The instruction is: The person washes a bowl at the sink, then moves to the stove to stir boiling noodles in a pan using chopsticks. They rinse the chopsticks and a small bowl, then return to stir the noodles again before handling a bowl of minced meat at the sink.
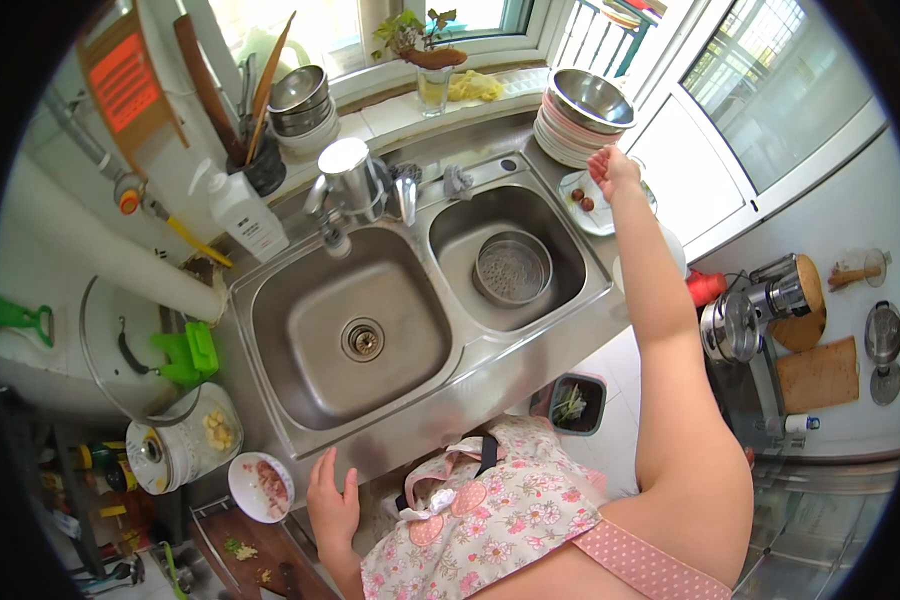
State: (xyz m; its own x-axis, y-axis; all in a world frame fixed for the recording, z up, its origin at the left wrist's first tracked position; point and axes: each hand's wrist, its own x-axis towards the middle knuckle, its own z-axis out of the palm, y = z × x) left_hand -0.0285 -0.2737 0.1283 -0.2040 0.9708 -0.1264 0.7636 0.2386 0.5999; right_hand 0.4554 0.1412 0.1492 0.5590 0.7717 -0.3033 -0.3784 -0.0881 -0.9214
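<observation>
My right hand [613, 172] is stretched out over a white plate [598, 217], just below a stack of plates and bowls [570, 135] topped by a steel bowl [592, 99]. Its fingers are curled, and whether anything is inside them is hidden. Two small round brown items [582, 199] lie on the plate beside it. At the front edge of the steel double sink [450, 375], my left hand [332, 491] has its fingers apart and holds nothing. Close to its left is a white bowl of raw-looking meat [270, 487]. A round metal pan [513, 268] rests in the right basin.
A chrome faucet [345, 180] stands behind the left basin, near a white pump bottle [247, 217]. Nested metal bowls [300, 97] and a utensil holder [259, 169] occupy the back left. Lower left is a cutting board with chopped bits [232, 536]. A bin [579, 405] stands on the floor.
</observation>
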